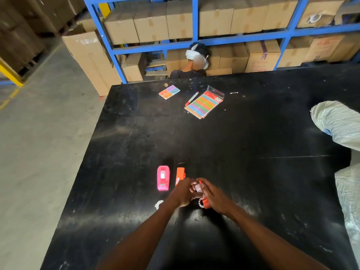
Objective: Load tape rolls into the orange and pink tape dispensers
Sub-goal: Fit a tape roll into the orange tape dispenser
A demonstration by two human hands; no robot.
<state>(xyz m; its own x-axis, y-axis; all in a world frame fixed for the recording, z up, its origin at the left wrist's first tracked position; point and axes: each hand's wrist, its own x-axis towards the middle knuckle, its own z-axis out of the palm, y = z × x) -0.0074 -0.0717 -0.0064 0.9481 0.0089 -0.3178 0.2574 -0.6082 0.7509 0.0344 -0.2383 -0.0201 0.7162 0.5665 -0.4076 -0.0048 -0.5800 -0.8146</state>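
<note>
The pink tape dispenser lies on the black table with a whitish roll seated in it. Just to its right lies an orange dispenser piece. My two hands meet close to the table's near middle. My right hand is closed around another orange dispenser part, which has a white ring showing beside it. My left hand pinches a small whitish tape roll against that part. A clear tape ring lies loose to the left of my left wrist.
A pack of coloured labels, a red marker and small coloured cards lie near the far edge. White sacks sit at the right. A person sits beyond the table, before blue shelves with boxes.
</note>
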